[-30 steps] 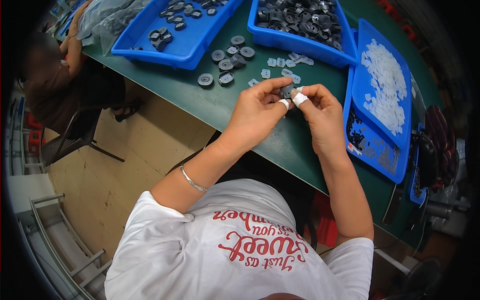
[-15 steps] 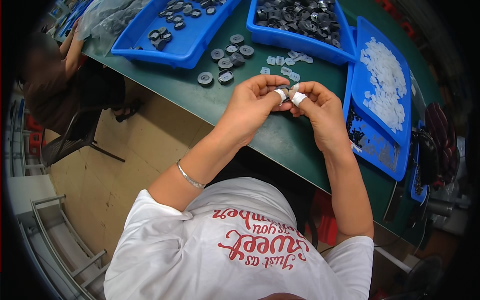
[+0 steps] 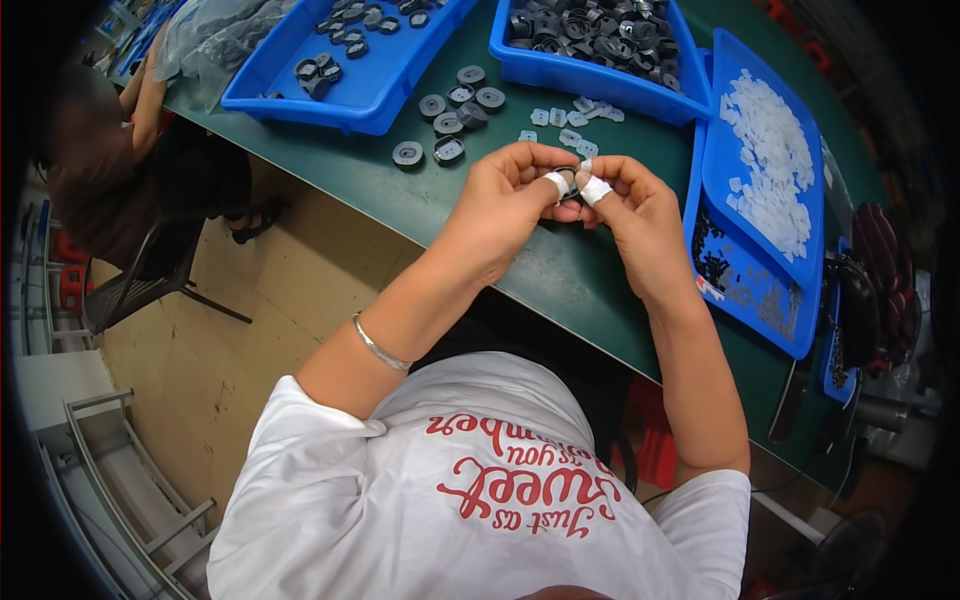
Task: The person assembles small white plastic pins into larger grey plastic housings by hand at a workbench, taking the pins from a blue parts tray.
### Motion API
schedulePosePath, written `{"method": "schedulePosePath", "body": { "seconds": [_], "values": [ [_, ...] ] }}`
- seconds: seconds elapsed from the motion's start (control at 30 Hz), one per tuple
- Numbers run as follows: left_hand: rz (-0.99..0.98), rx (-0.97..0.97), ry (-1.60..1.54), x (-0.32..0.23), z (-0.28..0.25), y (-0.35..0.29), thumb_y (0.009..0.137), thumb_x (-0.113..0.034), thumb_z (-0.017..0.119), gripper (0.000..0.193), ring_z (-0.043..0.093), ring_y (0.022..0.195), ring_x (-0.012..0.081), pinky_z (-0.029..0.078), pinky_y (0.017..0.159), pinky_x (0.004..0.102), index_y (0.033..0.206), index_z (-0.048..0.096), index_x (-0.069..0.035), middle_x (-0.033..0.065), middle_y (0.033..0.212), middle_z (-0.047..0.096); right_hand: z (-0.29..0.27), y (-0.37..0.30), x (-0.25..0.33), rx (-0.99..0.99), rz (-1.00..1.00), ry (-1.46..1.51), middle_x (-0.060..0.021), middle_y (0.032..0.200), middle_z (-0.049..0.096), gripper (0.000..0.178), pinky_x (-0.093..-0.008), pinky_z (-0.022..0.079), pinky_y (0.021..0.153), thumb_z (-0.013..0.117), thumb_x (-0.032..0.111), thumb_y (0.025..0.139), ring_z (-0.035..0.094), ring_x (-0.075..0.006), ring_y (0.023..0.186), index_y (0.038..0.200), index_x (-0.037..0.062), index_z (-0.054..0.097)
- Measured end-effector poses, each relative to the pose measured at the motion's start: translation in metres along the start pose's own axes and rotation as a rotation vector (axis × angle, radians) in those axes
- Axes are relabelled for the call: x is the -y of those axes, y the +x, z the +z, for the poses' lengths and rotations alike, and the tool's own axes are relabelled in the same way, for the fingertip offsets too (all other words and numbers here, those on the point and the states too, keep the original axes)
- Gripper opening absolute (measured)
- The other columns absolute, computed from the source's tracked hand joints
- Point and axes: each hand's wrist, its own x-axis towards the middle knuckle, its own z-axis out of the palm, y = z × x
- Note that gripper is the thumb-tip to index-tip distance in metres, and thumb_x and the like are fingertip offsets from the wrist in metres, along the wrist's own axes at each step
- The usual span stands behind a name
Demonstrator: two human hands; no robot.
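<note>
Over the near part of the green table, both hands meet at one small dark round plastic part. My left hand is closed on its left side, thumb and fingers pinching. From the right, my right hand pinches the same part; white tape wraps both thumbs. The fingers cover most of the part. Just beyond lie several small white plastic pieces. A loose group of grey-black round parts sits to the left of them, one or more with a white piece inside.
A blue tray with round parts stands far left, and another blue bin heaped with dark parts stands far centre. At right, a blue tray of white pieces rests over another blue tray. A person sits at far left.
Both hands keep their pinch on the dark round part, which appears slightly turned between the fingertips. The surroundings have shifted only slightly in the picture.
</note>
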Motion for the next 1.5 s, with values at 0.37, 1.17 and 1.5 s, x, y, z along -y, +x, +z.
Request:
{"method": "schedulePosePath", "body": {
  "seconds": [0.37, 1.17, 1.5],
  "values": [
    [-0.004, 0.004, 0.024, 0.001, -0.001, -0.001, 0.087, 0.004, 0.052, 0.028, 0.066, 0.087, 0.017, 0.055, 0.08, 0.0246, 0.115, 0.054, 0.008, 0.0143, 0.103, 0.064, -0.001, 0.001, -0.002, 0.001, 0.01, -0.043, -0.003, 0.081, 0.062, 0.011, -0.0207, 0.046, 0.064, 0.061, 0.007, 0.089, 0.057, -0.0075, 0.07, 0.098, -0.0008, 0.062],
    [0.005, 0.108, 0.117, -0.011, -0.016, -0.009, 0.095, -0.013, 0.054, 0.031, 0.064, 0.093, 0.0158, 0.054, 0.085, 0.0253, 0.12, 0.055, 0.007, 0.0118, 0.105, 0.063, 0.0, -0.005, 0.007, 0.045, -0.2, -0.372, -0.0022, 0.08, 0.061, 0.01, -0.0239, 0.044, 0.062, 0.067, 0.005, 0.082, 0.056, -0.01, 0.069, 0.091, 0.0003, 0.065],
    [0.087, 0.189, 0.246, -0.02, -0.025, -0.017, 0.081, -0.003, 0.07, 0.031, 0.062, 0.092, 0.0124, 0.051, 0.081, 0.0248, 0.11, 0.059, 0.003, 0.0077, 0.104, 0.063, 0.01, -0.008, 0.001, 0.018, -0.444, -0.338, -0.0075, 0.092, 0.063, 0.022, -0.0296, 0.049, 0.07, 0.064, 0.001, 0.082, 0.062, -0.0148, 0.08, 0.104, 0.0006, 0.061]
  ]
}}
